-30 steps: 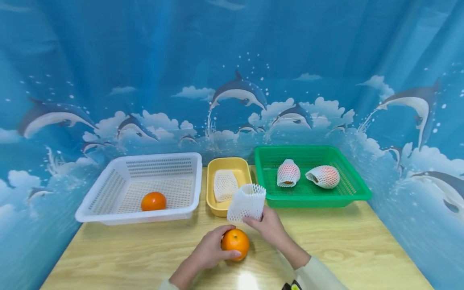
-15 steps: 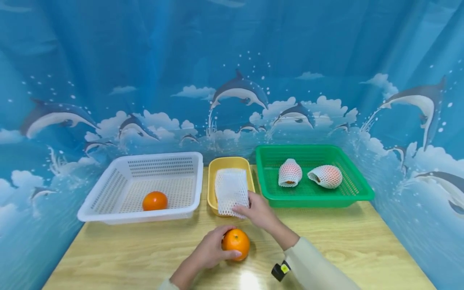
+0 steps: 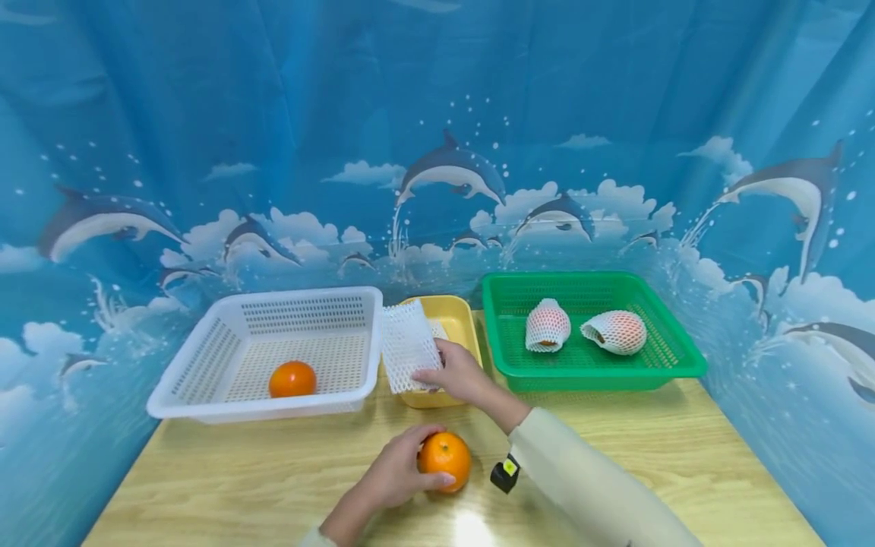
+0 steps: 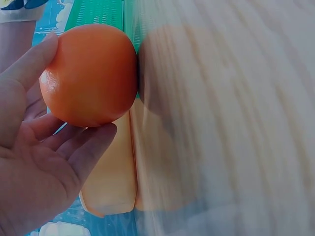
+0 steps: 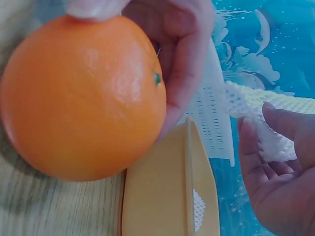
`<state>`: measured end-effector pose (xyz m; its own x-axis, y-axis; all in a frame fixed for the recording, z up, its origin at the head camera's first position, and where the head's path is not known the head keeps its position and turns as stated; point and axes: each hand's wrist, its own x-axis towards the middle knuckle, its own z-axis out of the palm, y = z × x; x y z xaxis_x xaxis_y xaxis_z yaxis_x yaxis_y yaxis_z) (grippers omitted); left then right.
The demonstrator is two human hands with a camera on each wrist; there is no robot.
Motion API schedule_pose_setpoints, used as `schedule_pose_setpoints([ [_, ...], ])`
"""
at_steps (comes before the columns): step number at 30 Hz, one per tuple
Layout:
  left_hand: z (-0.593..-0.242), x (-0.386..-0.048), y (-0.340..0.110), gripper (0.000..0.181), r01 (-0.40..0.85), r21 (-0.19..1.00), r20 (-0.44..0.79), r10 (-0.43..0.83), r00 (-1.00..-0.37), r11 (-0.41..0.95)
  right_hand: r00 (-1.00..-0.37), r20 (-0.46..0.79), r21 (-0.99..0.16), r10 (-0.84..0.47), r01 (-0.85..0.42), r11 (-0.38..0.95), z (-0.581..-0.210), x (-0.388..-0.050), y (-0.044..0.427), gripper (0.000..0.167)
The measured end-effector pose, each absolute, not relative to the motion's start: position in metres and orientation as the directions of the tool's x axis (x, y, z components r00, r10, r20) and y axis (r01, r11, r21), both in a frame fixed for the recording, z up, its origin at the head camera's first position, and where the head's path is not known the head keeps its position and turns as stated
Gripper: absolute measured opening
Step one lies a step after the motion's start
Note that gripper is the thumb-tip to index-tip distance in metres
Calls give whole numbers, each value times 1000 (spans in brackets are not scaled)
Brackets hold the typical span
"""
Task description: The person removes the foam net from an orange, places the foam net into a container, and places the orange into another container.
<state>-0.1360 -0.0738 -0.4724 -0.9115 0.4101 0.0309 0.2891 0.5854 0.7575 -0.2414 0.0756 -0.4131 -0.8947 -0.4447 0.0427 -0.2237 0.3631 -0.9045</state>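
Observation:
An orange [image 3: 445,461] rests on the table, and my left hand [image 3: 399,469] grips it from its left side, thumb in front and fingers behind. In the left wrist view the fingers curve round the orange [image 4: 91,76]. My right hand [image 3: 459,371] pinches a white foam net sleeve [image 3: 408,346] by its lower right edge, above the left part of the yellow tray [image 3: 459,319]. The sleeve hangs flat and looks empty. Behind it, another white net piece [image 5: 198,210] lies in the tray, partly hidden.
A white basket [image 3: 263,414] at the left holds one orange fruit [image 3: 292,379]. The green basket [image 3: 601,384] at the right holds two net-covered fruits [image 3: 548,327]. Behind them hangs a blue dolphin curtain [image 3: 437,91]. A small black device [image 3: 505,474] is by the right sleeve.
My right hand has moved left with the net sleeve, from right of the yellow tray across to its left side. The sleeve's open end has turned away. My left hand stays on the orange.

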Motion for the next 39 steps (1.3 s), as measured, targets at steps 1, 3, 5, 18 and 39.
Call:
schedule_pose_setpoints([
  [1, -473, -136, -74, 69, 293, 754, 37, 408, -912, 587, -897, 38, -912, -441, -212, 352, -413, -242, 73, 37],
  [3, -474, -135, -74, 68, 298, 752, 46, 403, -914, 588, -899, 31, -932, -437, -184, 313, -413, -244, 68, 41],
  [5, -475, -135, -73, 68, 310, 750, 63, 403, -913, 585, -903, 23, -942, -429, -163, 292, -412, -245, 64, 44],
  [18, -477, -136, -74, 70, 291, 751, 44, 395, -918, 592, -931, -21, -967, -365, -74, 245, -410, -258, 46, 44],
  [39, -476, -135, -73, 71, 259, 760, 20, 377, -926, 596, -966, -99, -947, -237, 19, 319, -441, -287, 55, 44],
])
